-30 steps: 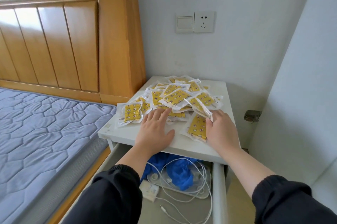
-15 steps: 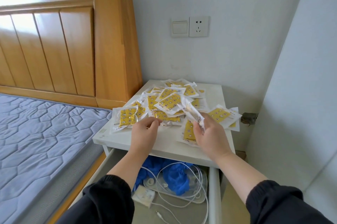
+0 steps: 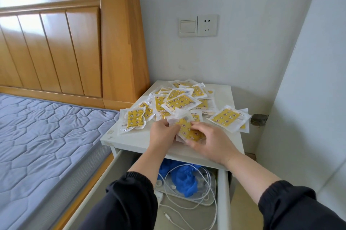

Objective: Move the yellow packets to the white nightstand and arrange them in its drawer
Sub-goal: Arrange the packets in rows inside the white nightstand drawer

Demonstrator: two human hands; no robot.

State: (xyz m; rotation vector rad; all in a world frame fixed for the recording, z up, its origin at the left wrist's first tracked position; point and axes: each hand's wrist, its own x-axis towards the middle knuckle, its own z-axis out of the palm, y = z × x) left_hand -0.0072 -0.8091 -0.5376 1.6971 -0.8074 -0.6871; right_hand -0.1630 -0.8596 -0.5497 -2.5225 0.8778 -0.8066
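Yellow packets (image 3: 179, 102): a loose, overlapping heap is spread over the back and middle of the nightstand (image 3: 134, 140) top. Each is a flat pouch of clear, white-edged wrap over a yellow inner sheet printed with small figures. One packet (image 3: 133, 119) is laid at the left edge, partly overhanging it; another (image 3: 229, 117) is laid at the right edge, slightly apart from the heap.

Held packet (image 3: 187, 130): it is kept just above the top, near the front edge, tilted, between both hands. Whether a second one is stacked beneath it cannot be told.

Left hand (image 3: 162, 136): its fingers are curled round the left end of the held packet.

Right hand (image 3: 211, 143): its fingers are bent over the right end, with the thumb pressed against the near side, so the packet is pinched. Dark sleeves (image 3: 131, 201) are worn on both arms.

Nightstand: white, flat-topped, set in the corner between the headboard (image 3: 74, 42) and a white wall (image 3: 243, 52).

Drawer (image 3: 222, 192): white, pulled out below the top. A crumpled blue item (image 3: 185, 177) and tangled white cables (image 3: 206, 201) are kept inside it.

Room: a glossy wooden headboard with upright panels is placed left of the nightstand, with a quilted grey-blue mattress (image 3: 46, 136) before it. A light switch (image 3: 187, 26) and a socket (image 3: 207, 25) are mounted side by side on the wall above.
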